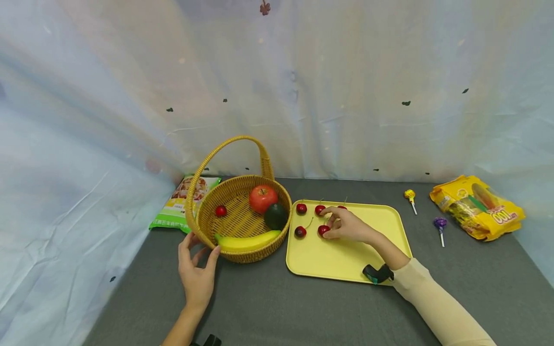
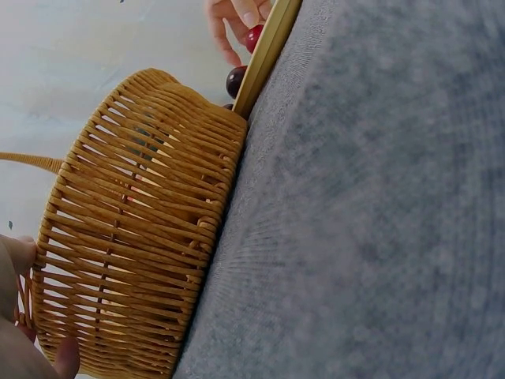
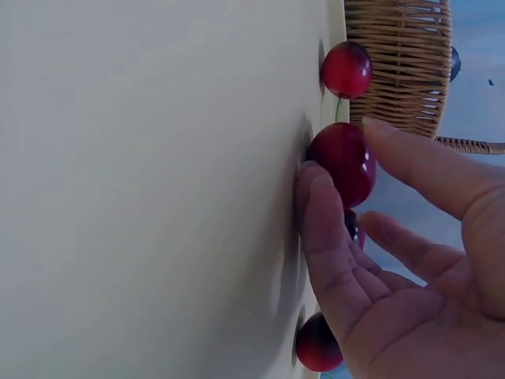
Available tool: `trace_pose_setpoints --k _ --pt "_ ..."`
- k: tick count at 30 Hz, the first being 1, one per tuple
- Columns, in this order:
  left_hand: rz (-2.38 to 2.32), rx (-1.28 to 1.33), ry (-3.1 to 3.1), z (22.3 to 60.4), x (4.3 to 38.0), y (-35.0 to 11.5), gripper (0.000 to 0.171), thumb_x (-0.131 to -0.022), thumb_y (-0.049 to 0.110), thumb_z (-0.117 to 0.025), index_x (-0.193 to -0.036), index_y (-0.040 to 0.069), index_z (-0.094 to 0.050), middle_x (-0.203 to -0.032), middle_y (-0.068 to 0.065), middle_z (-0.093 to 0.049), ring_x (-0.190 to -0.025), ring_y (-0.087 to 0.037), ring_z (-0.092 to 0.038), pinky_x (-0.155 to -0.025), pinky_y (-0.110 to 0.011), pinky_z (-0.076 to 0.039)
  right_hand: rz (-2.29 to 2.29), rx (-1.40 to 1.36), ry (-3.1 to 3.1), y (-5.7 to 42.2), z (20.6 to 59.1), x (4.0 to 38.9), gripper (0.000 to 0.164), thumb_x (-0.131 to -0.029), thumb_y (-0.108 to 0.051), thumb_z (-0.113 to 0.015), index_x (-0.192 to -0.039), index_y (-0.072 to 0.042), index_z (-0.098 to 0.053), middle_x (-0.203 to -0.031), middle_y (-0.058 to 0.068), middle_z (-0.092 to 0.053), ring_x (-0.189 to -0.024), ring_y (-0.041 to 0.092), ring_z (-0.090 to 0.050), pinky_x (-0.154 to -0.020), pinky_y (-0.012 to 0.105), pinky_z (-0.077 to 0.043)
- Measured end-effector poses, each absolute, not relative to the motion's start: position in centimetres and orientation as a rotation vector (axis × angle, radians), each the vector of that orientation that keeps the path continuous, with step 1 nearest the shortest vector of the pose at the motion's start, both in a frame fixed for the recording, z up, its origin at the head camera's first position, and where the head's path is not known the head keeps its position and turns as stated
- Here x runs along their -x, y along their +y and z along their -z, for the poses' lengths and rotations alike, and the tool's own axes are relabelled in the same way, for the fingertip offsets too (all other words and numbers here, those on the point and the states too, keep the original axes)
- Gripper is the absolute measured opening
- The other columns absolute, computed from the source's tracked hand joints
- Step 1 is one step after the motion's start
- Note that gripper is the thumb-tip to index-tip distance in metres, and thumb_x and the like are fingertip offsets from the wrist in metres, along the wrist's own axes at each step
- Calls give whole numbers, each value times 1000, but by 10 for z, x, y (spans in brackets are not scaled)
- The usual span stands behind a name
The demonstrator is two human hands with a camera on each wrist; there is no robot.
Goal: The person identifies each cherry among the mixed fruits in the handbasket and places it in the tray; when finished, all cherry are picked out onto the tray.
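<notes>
My left hand [image 1: 196, 281] grips the near-left rim of a woven basket [image 1: 235, 214], with the thumb and fingers on either side of the edge. Inside the basket lie a banana [image 1: 251, 241], a red apple [image 1: 263, 198], a dark green avocado [image 1: 275, 217] and one cherry [image 1: 220, 211]. Over a yellow tray [image 1: 329, 262], my right hand [image 1: 349, 227] pinches a dark red cherry [image 3: 344, 164] between thumb and fingers, low by the tray surface. Several other cherries with stems, such as one at the tray's left side [image 1: 300, 232], sit around it.
Behind the basket lies a green and white food packet [image 1: 183, 199]. To the tray's right are a yellow lollipop [image 1: 409, 196], a purple lollipop [image 1: 440, 224] and a yellow snack bag [image 1: 478, 207]. A pale curtain [image 1: 303, 96] hangs along the back of the grey table [image 1: 277, 307].
</notes>
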State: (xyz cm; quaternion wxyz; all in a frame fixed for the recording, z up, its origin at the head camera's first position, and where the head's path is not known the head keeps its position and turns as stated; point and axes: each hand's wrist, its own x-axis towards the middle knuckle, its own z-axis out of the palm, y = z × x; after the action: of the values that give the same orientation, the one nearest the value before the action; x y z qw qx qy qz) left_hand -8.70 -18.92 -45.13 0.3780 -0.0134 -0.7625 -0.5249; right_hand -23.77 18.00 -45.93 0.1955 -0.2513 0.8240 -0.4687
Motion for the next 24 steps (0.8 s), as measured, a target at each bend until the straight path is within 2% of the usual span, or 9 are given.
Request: trace_pose_setpoints --k 4,9,13,16,20,24 --pt "1341 44 -1943 451 87 -189 66 -80 -20 -72 -139 -13 -44 -125 6 -46 -115 -11 -49 -90 -16 -50 1298 781 2318 181 459 239 44 -89 -2 -74 -126 11 -56 -97 21 -59 -76 21 -60 -62 25 -52" --pt "1340 43 -1946 451 88 -188 66 -80 -20 -72 -139 -13 -44 -125 5 -46 -116 -11 -49 -90 -15 -50 1280 853 2323 179 461 240 24 -89 -1 -73 -109 10 -66 -95 20 -64 -73 20 -57 -62 23 -50" --pt "1363 30 -1953 451 88 -187 65 -81 -18 -72 -139 -13 -43 -126 8 -45 -116 -12 -49 -90 -19 -51 1236 873 2340 180 457 240 27 -89 -3 -74 -111 10 -66 -94 18 -65 -72 20 -60 -62 23 -52" --pt "1368 27 -1956 451 88 -187 65 -82 -18 -72 -140 -12 -43 -125 8 -46 -116 -12 -49 -90 -21 -52 1185 876 2369 184 448 242 33 -90 -6 -73 -116 12 -64 -90 15 -66 -70 25 -65 -60 26 -55" --pt "1356 32 -1951 452 89 -187 65 -81 -18 -72 -140 -12 -43 -126 9 -46 -116 -13 -49 -90 -18 -51 1188 871 2437 181 420 250 35 -93 -9 -70 -120 13 -62 -84 16 -67 -68 34 -67 -58 37 -57" --pt "1373 24 -1942 466 93 -196 68 -81 -17 -73 -143 -6 -44 -127 9 -47 -117 -18 -49 -90 -20 -51 1328 876 2470 154 388 261 29 -98 -12 -66 -119 7 -65 -95 18 -68 -75 27 -69 -68 38 -60"
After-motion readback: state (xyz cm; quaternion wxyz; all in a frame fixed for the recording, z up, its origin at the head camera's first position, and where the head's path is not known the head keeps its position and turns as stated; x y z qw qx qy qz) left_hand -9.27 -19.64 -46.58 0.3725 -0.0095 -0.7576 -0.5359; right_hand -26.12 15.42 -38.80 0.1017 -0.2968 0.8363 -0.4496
